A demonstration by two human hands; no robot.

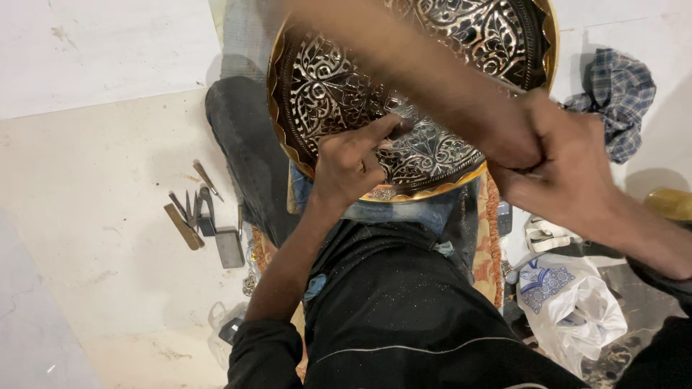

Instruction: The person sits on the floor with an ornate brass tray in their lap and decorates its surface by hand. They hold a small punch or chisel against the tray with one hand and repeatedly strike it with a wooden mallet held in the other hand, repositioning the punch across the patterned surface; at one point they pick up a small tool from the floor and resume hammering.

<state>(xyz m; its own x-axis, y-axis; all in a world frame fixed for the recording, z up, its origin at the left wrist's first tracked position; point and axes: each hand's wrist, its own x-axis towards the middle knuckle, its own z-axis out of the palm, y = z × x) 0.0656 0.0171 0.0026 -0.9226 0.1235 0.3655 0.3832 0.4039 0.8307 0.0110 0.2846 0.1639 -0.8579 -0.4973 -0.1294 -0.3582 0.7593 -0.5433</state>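
Note:
A large round metal plate [282, 128] with engraved floral patterns and a gold scalloped rim leans on my lap. My left hand [351, 164] rests on its lower part and pinches a small metal chisel [401, 121] against the engraved surface, forefinger stretched along it. My right hand [569, 169] is closed around the handle of a brown wooden mallet [418, 68], which is blurred by motion and reaches up and left across the plate, above the chisel.
Several small hand tools [189, 216] and a grey block [230, 247] lie on the pale floor to my left. A checked cloth [618, 97] lies at the upper right, a white plastic bag [569, 302] at the lower right.

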